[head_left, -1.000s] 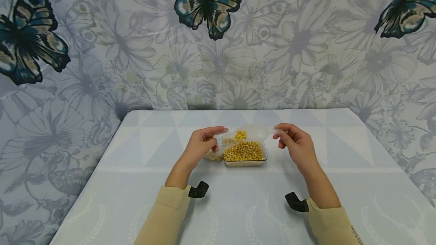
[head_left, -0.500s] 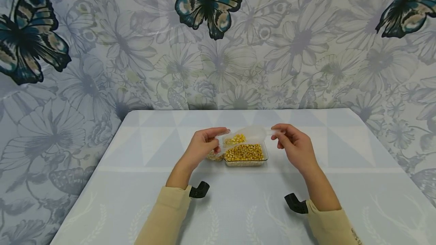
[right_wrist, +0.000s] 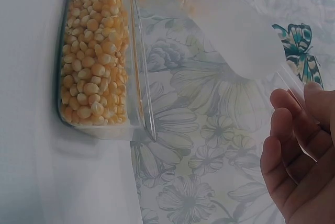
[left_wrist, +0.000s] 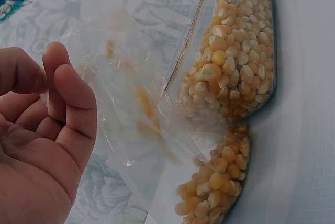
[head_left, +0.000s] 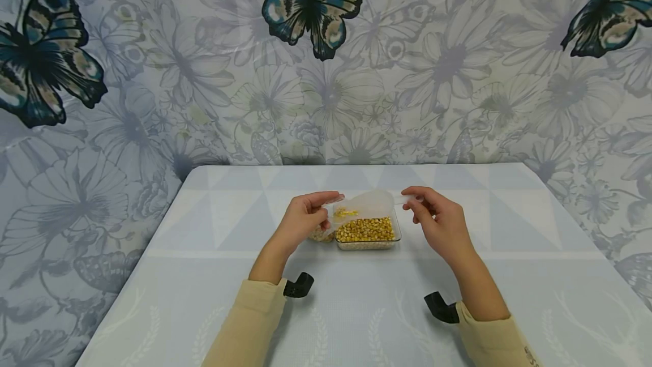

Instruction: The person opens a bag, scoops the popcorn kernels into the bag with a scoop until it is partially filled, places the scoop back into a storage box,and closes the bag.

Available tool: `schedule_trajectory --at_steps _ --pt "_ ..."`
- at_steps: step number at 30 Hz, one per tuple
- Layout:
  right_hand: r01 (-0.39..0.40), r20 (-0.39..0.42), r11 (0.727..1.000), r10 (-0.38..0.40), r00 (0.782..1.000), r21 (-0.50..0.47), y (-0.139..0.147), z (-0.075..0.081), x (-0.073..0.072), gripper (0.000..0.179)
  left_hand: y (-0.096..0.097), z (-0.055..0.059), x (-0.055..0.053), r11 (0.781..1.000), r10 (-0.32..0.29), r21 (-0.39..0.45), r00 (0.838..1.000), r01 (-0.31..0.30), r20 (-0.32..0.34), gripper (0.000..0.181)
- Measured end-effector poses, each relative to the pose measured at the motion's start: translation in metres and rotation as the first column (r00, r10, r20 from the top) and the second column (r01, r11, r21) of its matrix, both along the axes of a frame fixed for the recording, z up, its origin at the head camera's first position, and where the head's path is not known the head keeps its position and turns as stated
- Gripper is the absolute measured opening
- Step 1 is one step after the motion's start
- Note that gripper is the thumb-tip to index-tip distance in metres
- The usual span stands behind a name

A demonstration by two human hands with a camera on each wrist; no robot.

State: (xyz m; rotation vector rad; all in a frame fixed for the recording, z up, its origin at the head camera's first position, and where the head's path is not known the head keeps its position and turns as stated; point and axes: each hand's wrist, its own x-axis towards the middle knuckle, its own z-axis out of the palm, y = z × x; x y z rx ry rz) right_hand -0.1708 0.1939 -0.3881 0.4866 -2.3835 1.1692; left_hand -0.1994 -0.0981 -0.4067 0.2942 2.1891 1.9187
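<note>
My left hand (head_left: pixel 303 217) pinches the upper edge of a clear plastic bag (left_wrist: pixel 112 124), its mouth spread toward the right. Corn kernels (left_wrist: pixel 209 190) fill the bag's bottom beside the glass container. From the other side, my right hand (head_left: pixel 442 222) holds the thin handle of a translucent white scoop (right_wrist: pixel 238 33) between thumb and fingers. The scoop tilts to the left, its front end at the bag's mouth. A few yellow kernels (head_left: pixel 345 212) show there, blurred in the left wrist view. Just below the scoop stands a rectangular glass container (head_left: pixel 368 246) full of corn kernels (right_wrist: pixel 94 62).
A pale patterned cloth covers the table (head_left: pixel 356 310). Behind its far edge rises a wall covering (head_left: pixel 331 106) with flowers and butterflies. Black wrist mounts (head_left: pixel 298 285) stick out from both sleeves (head_left: pixel 247 316).
The scoop has tipped further left and the kernels on it have slid toward the bag, leaving fewer in sight. My right hand has shifted slightly left; the left hand barely moved.
</note>
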Motion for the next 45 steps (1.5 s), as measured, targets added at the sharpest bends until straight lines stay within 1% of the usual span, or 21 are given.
schedule_trajectory --at_steps 6,11,17,29,36,45 --pt "0.003 -0.018 1.0 -0.003 1.0 0.018 -0.0006 0.0019 0.0009 0.019 0.0013 0.0 -0.0009 1.0 0.018 0.001 1.0 -0.018 0.005 0.047" --pt "0.0 -0.011 1.0 0.0 1.0 0.016 -0.0013 0.0022 0.0012 0.019 0.0008 -0.0017 -0.002 0.999 0.028 0.019 1.0 -0.028 0.005 0.045" --pt "-0.002 -0.003 1.0 0.002 1.0 0.011 -0.002 0.0014 0.0009 0.018 -0.0005 -0.0025 -0.0024 0.999 0.045 0.019 0.999 -0.045 0.005 0.04" --pt "-0.001 -0.001 1.0 0.001 1.0 0.013 -0.0024 0.0 -0.0007 0.018 -0.0018 -0.0025 -0.0024 0.999 0.028 0.016 1.0 -0.028 0.002 0.043" --pt "0.0 -0.01 1.0 0.0 1.0 0.02 -0.0021 -0.0011 -0.001 0.019 -0.0018 -0.0024 -0.0018 0.999 0.041 0.011 0.999 -0.041 -0.012 0.044" --pt "0.004 -0.008 1.0 -0.004 1.0 0.013 -0.0005 -0.0006 -0.0005 0.018 -0.002 -0.0026 -0.0022 0.998 0.047 0.029 0.999 -0.047 -0.021 0.045"
